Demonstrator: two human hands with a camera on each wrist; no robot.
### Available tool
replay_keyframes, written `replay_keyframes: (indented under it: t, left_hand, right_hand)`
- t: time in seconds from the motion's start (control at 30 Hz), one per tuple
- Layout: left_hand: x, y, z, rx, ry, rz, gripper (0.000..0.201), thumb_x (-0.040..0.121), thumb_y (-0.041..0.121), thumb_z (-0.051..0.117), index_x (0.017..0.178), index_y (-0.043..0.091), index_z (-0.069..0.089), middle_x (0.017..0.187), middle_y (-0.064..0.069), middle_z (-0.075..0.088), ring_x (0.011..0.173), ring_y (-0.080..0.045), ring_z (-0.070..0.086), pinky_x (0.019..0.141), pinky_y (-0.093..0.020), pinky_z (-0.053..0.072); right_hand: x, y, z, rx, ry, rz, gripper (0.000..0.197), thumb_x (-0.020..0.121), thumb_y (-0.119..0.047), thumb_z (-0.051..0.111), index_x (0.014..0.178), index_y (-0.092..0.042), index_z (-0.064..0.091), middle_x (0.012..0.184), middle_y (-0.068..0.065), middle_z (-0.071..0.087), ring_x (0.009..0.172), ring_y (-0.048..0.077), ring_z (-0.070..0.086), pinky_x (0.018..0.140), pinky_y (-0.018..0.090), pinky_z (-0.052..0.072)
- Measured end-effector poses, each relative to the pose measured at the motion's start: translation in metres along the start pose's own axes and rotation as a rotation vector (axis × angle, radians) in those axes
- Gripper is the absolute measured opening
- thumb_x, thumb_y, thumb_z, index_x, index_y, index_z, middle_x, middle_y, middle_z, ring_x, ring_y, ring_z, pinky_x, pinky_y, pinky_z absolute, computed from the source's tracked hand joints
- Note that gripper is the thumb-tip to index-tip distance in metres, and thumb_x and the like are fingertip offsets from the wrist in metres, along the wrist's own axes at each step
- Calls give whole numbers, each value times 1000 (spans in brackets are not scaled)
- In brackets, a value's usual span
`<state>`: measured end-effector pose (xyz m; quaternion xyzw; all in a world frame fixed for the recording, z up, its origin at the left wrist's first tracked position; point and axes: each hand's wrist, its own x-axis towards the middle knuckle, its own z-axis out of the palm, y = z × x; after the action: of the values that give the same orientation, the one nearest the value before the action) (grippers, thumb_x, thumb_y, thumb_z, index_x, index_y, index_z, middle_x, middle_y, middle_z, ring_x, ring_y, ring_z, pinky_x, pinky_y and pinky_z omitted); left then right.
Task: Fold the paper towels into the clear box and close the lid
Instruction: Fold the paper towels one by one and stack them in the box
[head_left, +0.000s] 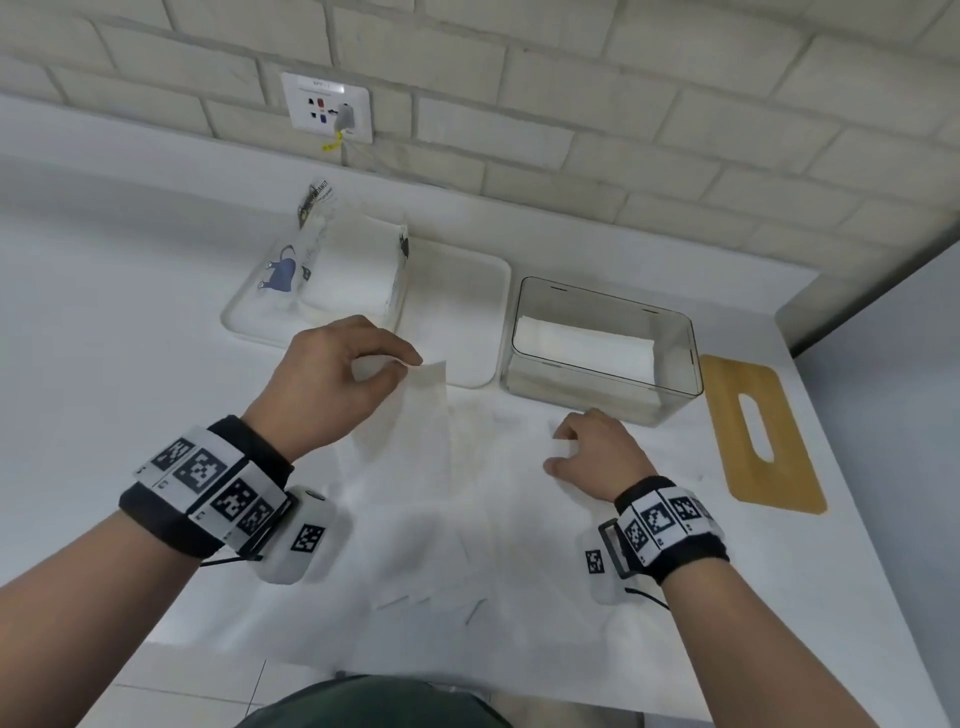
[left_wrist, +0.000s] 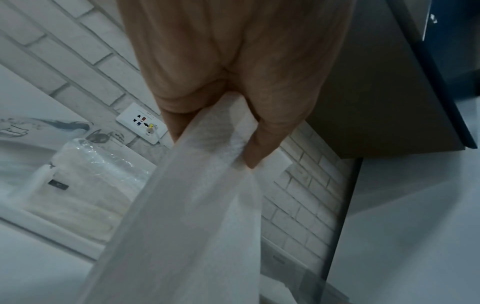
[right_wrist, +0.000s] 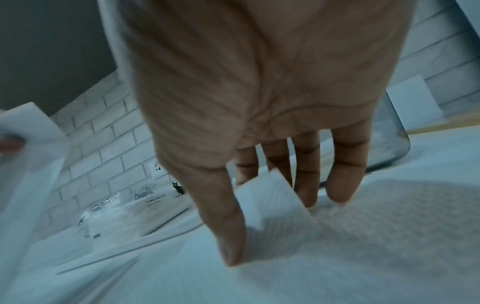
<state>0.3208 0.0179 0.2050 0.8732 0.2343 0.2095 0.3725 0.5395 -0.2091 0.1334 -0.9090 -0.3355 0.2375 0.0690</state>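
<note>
Pinching one far corner of a paper towel (head_left: 415, 441) off the counter (head_left: 130, 338), the left hand (head_left: 332, 379) lifted it, while the right hand (head_left: 592, 452) pinched the other far corner low against the counter, apparently to keep the sheet taut for folding. Just beyond, the clear box (head_left: 602, 348) stood open and already held towels, its wooden lid (head_left: 763, 431) lying beside it, within reach for closing.

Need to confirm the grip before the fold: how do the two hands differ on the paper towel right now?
The left hand is raised, pinching a corner of the paper towel and lifting it; the right hand is low, near the clear box. The left hand's fingers are curled; the right hand's fingers are fairly straight, thumb against a raised edge. Both touch the same towel.
</note>
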Motion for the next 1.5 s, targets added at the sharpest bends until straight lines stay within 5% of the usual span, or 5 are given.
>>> replay_keyframes:
  t: [0.27,0.53,0.77,1.07,1.5]
  left_hand:
    - [5,-7,-14,-66,118,-62,21,84,23,83,89,36,67,96,8,74,93,-12,67,90,-38,54]
    - [2,-6,-19,-35,128,-76,14,89,27,79,85,37,70,95,23,73,90,-1,65,74,-9,47]
    - [-5,-12,-31,-18,192,-85,21,94,27,73,88,46,70,95,44,65,85,-11,63,73,-13,47]
    - [2,-15,-29,-89,154,-109,17,104,27,59,102,38,72,96,33,70,92,11,62,77,-8,44]
    - [10,16,-1,-335,-126,-134,28,107,23,42,107,27,70,96,12,74,91,-13,68,83,-35,54]
  right_hand:
    - [-8,-5,-26,366,117,-193,15,85,-23,77,83,-34,67,93,-15,71,92,-4,62,76,20,46]
    - [31,-17,-7,33,-118,-126,59,87,-34,75,142,-26,54,145,-8,53,136,14,47,109,29,37]
    - [24,-26,-5,-60,69,-279,8,91,-23,68,97,-24,64,108,-8,52,107,19,55,88,34,46]
    - [-28,-44,-59,373,278,-487,26,90,-20,74,100,-39,60,102,-30,67,103,-14,58,81,3,38]
    - [-17,-91,-84,778,163,-689,22,84,-11,82,90,-28,69,92,-15,69,85,23,62,76,54,52]
